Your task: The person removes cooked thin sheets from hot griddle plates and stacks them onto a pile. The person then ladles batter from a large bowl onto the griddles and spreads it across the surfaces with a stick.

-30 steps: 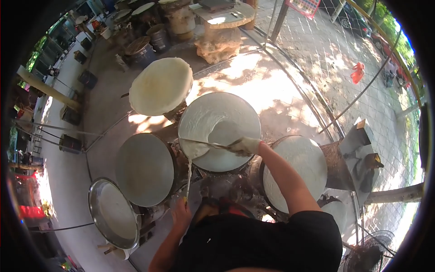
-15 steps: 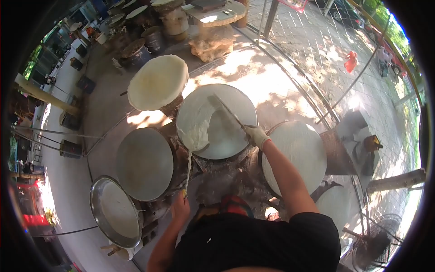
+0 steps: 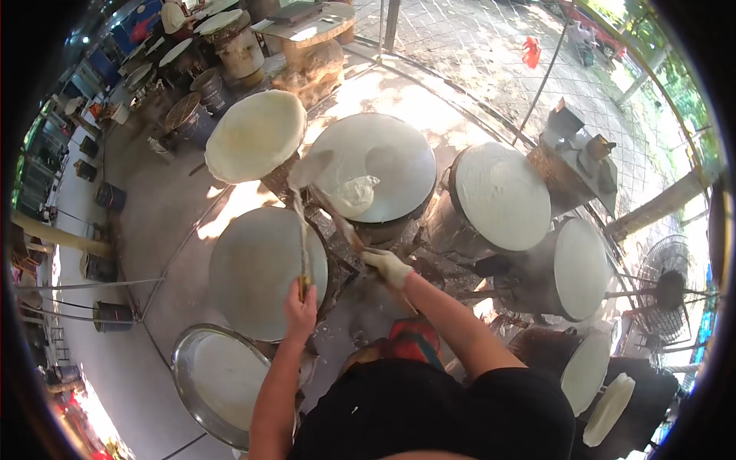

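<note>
My left hand (image 3: 301, 308), bare, is closed around the yellowish grip of a batter-coated, long-handled tool (image 3: 300, 218) that points away from me. My right hand (image 3: 389, 266), in a pale glove, grips a long-handled spreader (image 3: 345, 228) slanting up to the left. The far ends of both tools come together near the left rim of the middle round griddle (image 3: 406, 184); blur hides which one bears the rounded head there. A lump of pale batter (image 3: 356, 196) lies on that griddle. Beneath the left-hand tool is another round griddle (image 3: 253, 268).
A wide metal basin (image 3: 186, 383) of whitish batter stands at lower left. A pale round sheet (image 3: 257, 136) covers the far-left griddle. More white-covered rounds (image 3: 502, 197) stand at right, near a fan (image 3: 665, 287). Wire fencing (image 3: 460, 61) runs behind.
My right hand has drawn back toward me and left, bringing its tool off the middle griddle's centre. My left hand has risen with its tool. The batter is now a smaller lump. The view has shifted.
</note>
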`<state>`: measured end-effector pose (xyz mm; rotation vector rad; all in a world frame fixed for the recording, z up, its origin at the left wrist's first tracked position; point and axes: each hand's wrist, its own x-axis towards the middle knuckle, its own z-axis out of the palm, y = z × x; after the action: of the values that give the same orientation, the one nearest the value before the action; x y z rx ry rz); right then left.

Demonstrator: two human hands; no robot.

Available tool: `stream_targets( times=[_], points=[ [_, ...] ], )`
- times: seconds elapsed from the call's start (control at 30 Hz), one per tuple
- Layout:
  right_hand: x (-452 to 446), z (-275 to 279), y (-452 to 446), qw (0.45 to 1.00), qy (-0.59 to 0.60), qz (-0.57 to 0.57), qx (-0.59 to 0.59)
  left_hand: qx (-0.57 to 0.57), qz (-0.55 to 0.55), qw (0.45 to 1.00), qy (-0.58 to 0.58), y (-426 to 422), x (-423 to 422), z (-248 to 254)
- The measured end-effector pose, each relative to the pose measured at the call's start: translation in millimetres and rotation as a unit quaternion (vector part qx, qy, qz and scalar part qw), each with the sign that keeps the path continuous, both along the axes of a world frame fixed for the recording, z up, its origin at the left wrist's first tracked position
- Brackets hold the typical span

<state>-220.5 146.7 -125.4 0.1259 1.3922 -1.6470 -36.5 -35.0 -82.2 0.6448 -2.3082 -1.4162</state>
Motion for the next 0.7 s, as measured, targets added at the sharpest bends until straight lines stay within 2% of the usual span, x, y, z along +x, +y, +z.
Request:
stream_targets(
  times=[0.03, 0.1, 0.17, 0.27, 0.3, 0.4, 0.43, 0.47, 0.53, 0.63, 0.7],
  points=[
    [7, -6, -25, 1.0, 0.018, 0.02, -0.006, 0.163, -0.001, 0.986, -0.034, 1, 4, 49],
    [14, -47, -60, 0.992, 0.093, -0.07, 0.04, 0.202, 0.011, 0.979, 0.021, -12, 28, 66],
    [28, -49, -61, 0.975, 0.121, -0.144, 0.118, 0.262, 0.034, 0.963, 0.06, -23, 53, 76],
    [78, -21, -93, 0.916, 0.221, -0.223, 0.251, 0.359, 0.081, 0.925, 0.097, -38, 98, 81],
    [85, -2, -104, 0.919, 0.21, -0.182, 0.281, 0.381, 0.094, 0.914, 0.103, -40, 111, 82],
    [59, -70, -103, 0.921, 0.275, -0.127, 0.243, 0.421, 0.109, 0.893, 0.113, -45, 147, 74],
    [47, -73, -90, 0.903, 0.285, -0.129, 0.294, 0.432, 0.111, 0.888, 0.116, -46, 159, 71],
    [37, -74, -79, 0.922, 0.229, -0.164, 0.266, 0.44, 0.105, 0.884, 0.117, -47, 171, 67],
    [41, -21, -66, 0.924, 0.172, -0.244, 0.238, 0.454, 0.095, 0.878, 0.121, -47, 192, 62],
    [41, -38, -79, 0.936, 0.088, -0.305, 0.153, 0.463, 0.107, 0.871, 0.123, -33, 199, 68],
    [49, -57, -62, 0.946, 0.182, -0.148, 0.223, 0.475, 0.111, 0.866, 0.112, -26, 205, 72]
  ],
)
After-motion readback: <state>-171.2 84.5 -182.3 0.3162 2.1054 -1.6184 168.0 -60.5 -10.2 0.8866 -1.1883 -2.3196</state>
